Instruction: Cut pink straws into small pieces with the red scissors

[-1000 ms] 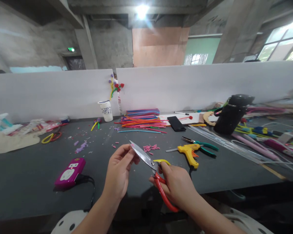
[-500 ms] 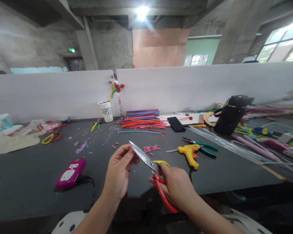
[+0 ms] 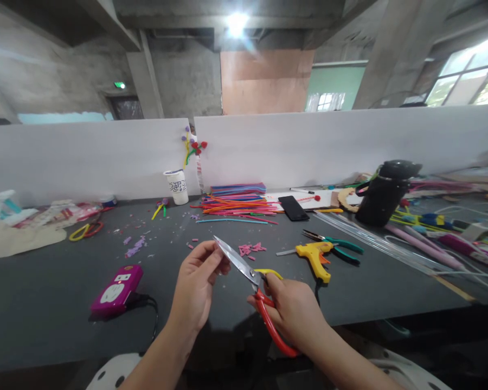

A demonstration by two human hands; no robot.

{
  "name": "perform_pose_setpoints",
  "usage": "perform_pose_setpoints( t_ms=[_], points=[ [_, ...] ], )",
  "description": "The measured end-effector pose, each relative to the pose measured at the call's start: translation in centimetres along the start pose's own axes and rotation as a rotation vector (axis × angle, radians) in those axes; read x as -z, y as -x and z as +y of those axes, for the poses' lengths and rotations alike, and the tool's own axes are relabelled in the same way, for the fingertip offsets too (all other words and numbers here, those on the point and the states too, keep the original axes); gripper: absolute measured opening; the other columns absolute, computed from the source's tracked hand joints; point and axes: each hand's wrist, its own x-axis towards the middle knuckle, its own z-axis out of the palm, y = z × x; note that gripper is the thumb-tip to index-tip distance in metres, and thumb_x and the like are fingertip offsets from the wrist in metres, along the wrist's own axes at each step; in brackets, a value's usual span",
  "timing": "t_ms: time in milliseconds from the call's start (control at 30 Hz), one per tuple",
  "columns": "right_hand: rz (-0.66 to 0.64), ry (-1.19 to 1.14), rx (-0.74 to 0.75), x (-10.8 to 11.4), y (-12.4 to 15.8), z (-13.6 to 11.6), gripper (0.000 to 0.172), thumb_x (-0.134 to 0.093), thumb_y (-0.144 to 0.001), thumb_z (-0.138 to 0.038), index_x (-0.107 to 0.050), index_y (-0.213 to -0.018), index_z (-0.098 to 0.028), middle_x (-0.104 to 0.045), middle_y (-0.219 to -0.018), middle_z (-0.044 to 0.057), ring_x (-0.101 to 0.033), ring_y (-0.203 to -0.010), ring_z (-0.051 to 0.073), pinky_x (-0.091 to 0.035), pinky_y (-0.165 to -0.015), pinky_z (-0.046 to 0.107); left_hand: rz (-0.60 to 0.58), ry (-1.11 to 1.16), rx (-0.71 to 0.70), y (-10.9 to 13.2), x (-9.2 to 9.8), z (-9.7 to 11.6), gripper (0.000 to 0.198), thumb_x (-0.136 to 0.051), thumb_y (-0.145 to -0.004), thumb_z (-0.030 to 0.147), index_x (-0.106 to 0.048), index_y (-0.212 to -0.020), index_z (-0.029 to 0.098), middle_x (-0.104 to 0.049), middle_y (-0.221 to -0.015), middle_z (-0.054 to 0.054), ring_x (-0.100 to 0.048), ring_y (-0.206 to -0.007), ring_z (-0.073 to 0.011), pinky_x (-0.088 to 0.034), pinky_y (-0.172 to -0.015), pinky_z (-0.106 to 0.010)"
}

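Observation:
My right hand (image 3: 295,309) is closed around the red and yellow handles of a pair of scissors (image 3: 238,264), whose blades look together and point up to the left. Beside the blade tips, my left hand (image 3: 199,281) is closed in a pinch; what lies between its fingers is hidden or too small to make out. Just beyond the blades, several short pink cut pieces (image 3: 252,248) lie on the dark table (image 3: 179,225). A bundle of coloured pipe cleaners (image 3: 238,201) lies farther back.
To the right are a yellow glue gun (image 3: 315,257), green-handled pliers (image 3: 341,246), a black phone (image 3: 293,208) and a black jug (image 3: 386,192). A magenta box with a cord (image 3: 117,290), purple scraps (image 3: 135,246) and a paper cup (image 3: 176,187) are to the left.
Both hands and the scissors stay almost where they were, with only a very slight shift to the left. Nothing on the table has visibly moved.

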Motion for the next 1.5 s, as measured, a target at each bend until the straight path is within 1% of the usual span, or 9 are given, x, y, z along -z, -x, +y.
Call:
perform_pose_setpoints(
  t_ms=[200, 300, 500, 633, 833, 933, 1233, 1367, 1500],
  points=[
    [0.011, 0.039, -0.010, 0.2, -0.1, 0.2, 0.039, -0.037, -0.076, -0.055, -0.048, -0.065, -0.019, -0.053, -0.049, 0.000, -0.049, -0.044, 0.014, -0.021, -0.044, 0.022, 0.012, -0.030, 0.003, -0.1, 0.1, 0.1, 0.006, -0.059, -0.069, 0.020, -0.061, -0.074, 0.017, -0.059, -0.066, 0.002, -0.050, -0.057, -0.0068, -0.040, -0.056, -0.018],
    [-0.008, -0.039, -0.065, 0.4, -0.3, 0.3, 0.036, -0.039, -0.076, -0.053, -0.046, -0.063, -0.020, -0.049, -0.046, -0.002, -0.046, -0.042, 0.013, -0.020, -0.043, 0.022, 0.001, -0.043, 0.021, -0.2, 0.1, 0.2, 0.005, -0.058, -0.069, 0.020, -0.060, -0.073, 0.017, -0.058, -0.065, 0.002, -0.050, -0.057, -0.0063, -0.039, -0.054, -0.017],
    [-0.045, -0.541, -0.196, 0.4, -1.3, 0.7, 0.028, -0.045, -0.074, -0.043, -0.040, -0.059, -0.020, -0.041, -0.048, -0.006, -0.038, -0.044, 0.008, -0.027, -0.043, 0.019, -0.100, -0.049, 0.187, 0.0, -0.2, -0.4, 0.007, -0.055, -0.072, 0.021, -0.057, -0.069, 0.015, -0.057, -0.062, 0.001, -0.051, -0.055, -0.0064, -0.040, -0.054, -0.017],
    [-0.052, -0.900, -0.295, 0.6, -2.0, 0.3, 0.020, -0.047, -0.072, -0.036, -0.045, -0.063, -0.019, -0.039, -0.049, -0.007, -0.036, -0.039, 0.006, -0.030, -0.039, 0.018, -0.186, -0.047, 0.311, 0.2, -0.4, -1.5, 0.007, -0.055, -0.073, 0.021, -0.056, -0.072, 0.014, -0.057, -0.061, 0.000, -0.051, -0.054, -0.0066, -0.039, -0.055, -0.018],
    [-0.054, -1.216, -0.481, 1.1, -3.0, -0.4, 0.013, -0.050, -0.069, -0.031, -0.049, -0.069, -0.018, -0.037, -0.038, -0.010, -0.033, -0.029, 0.005, -0.028, -0.030, 0.017, -0.306, -0.138, 0.399, 0.7, -0.8, -2.5, 0.013, -0.056, -0.071, 0.025, -0.057, -0.070, 0.012, -0.056, -0.060, -0.001, -0.050, -0.052, -0.0081, -0.037, -0.052, -0.020],
    [-0.111, -1.216, -0.479, 1.2, -3.2, -0.3, 0.008, -0.048, -0.067, -0.025, -0.047, -0.064, -0.018, -0.039, -0.037, -0.010, -0.032, -0.026, 0.004, -0.025, -0.028, 0.016, -0.336, -0.181, 0.397, 0.7, -0.9, -2.5, 0.015, -0.057, -0.070, 0.027, -0.059, -0.070, 0.012, -0.056, -0.060, -0.002, -0.050, -0.053, -0.0094, -0.038, -0.053, -0.023],
    [-0.137, -0.991, -0.336, 0.8, -2.8, 0.3, 0.006, -0.046, -0.068, -0.020, -0.044, -0.063, -0.018, -0.043, -0.048, -0.009, -0.034, -0.034, 0.003, -0.028, -0.037, 0.016, -0.264, -0.391, 0.323, 0.2, -0.7, -3.2, 0.006, -0.058, -0.063, 0.016, -0.057, -0.067, 0.013, -0.057, -0.055, -0.001, -0.050, -0.049, -0.0106, -0.039, -0.050, -0.023],
    [-0.089, -0.889, -0.291, 0.6, -2.8, 0.4, 0.010, -0.045, -0.071, -0.024, -0.044, -0.062, -0.018, -0.041, -0.048, -0.008, -0.035, -0.039, 0.005, -0.030, -0.041, 0.017, -0.249, -0.417, 0.300, 0.2, -0.8, -3.0, 0.004, -0.058, -0.063, 0.016, -0.058, -0.066, 0.012, -0.057, -0.054, 0.000, -0.050, -0.048, -0.0101, -0.038, -0.050, -0.023],
    [-0.003, -0.669, -0.239, 0.6, -2.4, 0.6, 0.018, -0.048, -0.071, -0.036, -0.047, -0.065, -0.019, -0.047, -0.054, -0.005, -0.042, -0.048, 0.009, -0.030, -0.045, 0.018, -0.130, -0.336, 0.228, -0.1, -0.4, -2.0, 0.007, -0.060, -0.064, 0.019, -0.058, -0.066, 0.013, -0.056, -0.054, 0.001, -0.050, -0.048, -0.0092, -0.039, -0.051, -0.022]
  ],
)
